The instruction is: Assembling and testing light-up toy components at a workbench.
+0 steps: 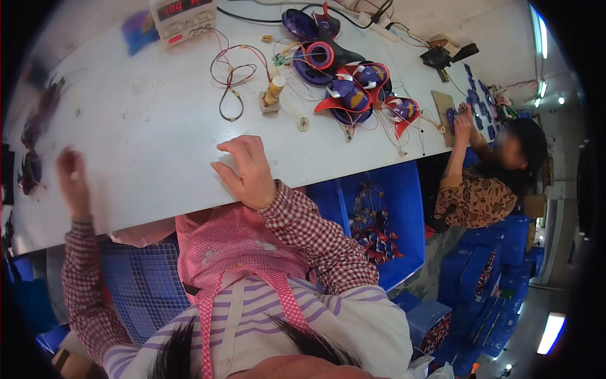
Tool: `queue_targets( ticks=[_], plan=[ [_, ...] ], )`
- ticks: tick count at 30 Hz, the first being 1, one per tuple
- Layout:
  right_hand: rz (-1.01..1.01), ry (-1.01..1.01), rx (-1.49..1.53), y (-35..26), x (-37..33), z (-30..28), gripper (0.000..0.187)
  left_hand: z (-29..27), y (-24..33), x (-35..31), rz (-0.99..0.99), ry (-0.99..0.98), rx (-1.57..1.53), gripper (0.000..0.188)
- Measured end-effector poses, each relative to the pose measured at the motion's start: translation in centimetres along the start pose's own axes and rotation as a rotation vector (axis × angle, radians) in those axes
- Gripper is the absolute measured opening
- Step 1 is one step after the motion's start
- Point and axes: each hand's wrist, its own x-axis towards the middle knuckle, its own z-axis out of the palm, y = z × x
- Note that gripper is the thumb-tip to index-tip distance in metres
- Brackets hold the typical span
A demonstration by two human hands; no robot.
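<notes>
My right hand (247, 172) is at the front part of the white table (151, 120), thumb and forefinger apart with nothing between them. Farther left, my left hand (74, 182) is smeared by motion, so its fingers cannot be made out. Nearest to it, dark purple parts (30, 170) lie along the table's left end. Beyond my right hand are a looped wire harness (232, 85) and a small metal block with a tan cylinder (271, 96). Several purple and red plastic assemblies (350, 95) with trailing thin wires are heaped at the back right.
A white power supply (183, 18) with a lit display stands at the back. Below the table edge are a blue bin (410, 218) holding wired parts and a blue mesh basket (142, 271). A co-worker (480, 196) handles purple parts at the table's right end.
</notes>
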Motion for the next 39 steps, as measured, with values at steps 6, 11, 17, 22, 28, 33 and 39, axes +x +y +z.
queue_targets(
  ticks=[6, 11, 17, 22, 28, 33, 39],
  plan=[
    [0.083, 0.439, -0.053, 2.1, 0.5, -10.9, 0.029, 12.4, 24.6, -4.3, -0.002, -0.844, -0.618, 0.035],
    [0.536, 0.502, -0.223, 11.6, 1.2, -22.5, 0.025, 26.0, 33.0, -4.0, -0.119, -0.928, -0.712, 0.052],
    [0.577, 0.432, -0.227, 17.9, 1.7, -21.6, 0.040, 35.7, 33.9, -4.9, 0.054, -0.523, -0.307, 0.066],
    [0.623, 0.398, -0.068, 14.9, 1.1, -19.5, 0.048, 35.0, 34.1, -3.1, 0.006, -0.504, -0.227, 0.064],
    [0.544, 0.372, -0.170, 10.0, -3.5, -17.1, 0.057, 33.7, 32.3, -2.6, 0.038, -0.690, -0.198, 0.061],
    [0.371, 0.538, -0.429, 9.5, -3.6, -15.5, 0.053, 33.7, 32.4, -3.7, -0.003, -0.681, -0.361, 0.060],
    [0.233, 0.667, -0.429, 9.0, -4.1, -15.1, 0.048, 33.0, 32.6, -4.8, 0.034, -0.661, -0.354, 0.059]
  ],
)
